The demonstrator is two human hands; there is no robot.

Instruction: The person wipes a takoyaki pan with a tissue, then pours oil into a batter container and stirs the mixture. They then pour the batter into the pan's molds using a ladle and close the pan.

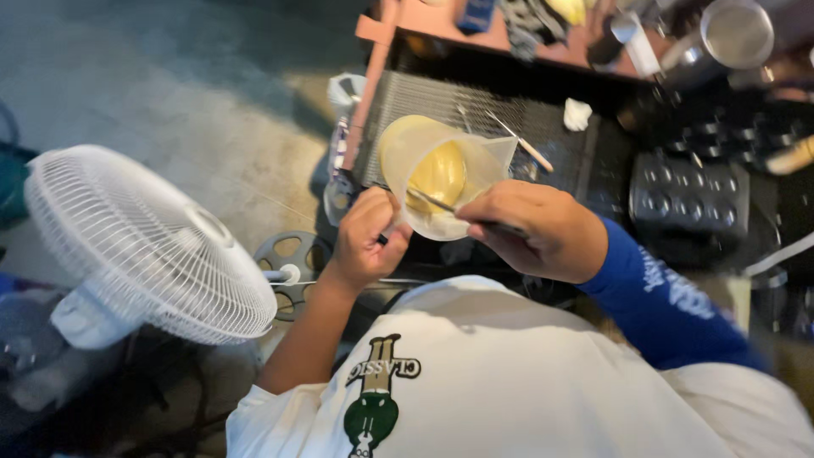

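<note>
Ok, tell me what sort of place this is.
Probably a street-food stall or small makeshift kitchen: a clear pitcher of yellow batter held over a wire grill rack, a dark multi-cavity mould pan beside it, and a white fan on the concrete floor.

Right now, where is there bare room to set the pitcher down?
The left hand holds the clear pitcher of yellow batter; the right hand stirs with a utensil. Bare grill mesh lies behind the pitcher. Crowded: the dark mold pan to the right, cluttered shelf behind.

Tilted clear plastic jug (441, 174) holds yellow batter (437, 176), stirred by thin utensil (437, 203).
</note>
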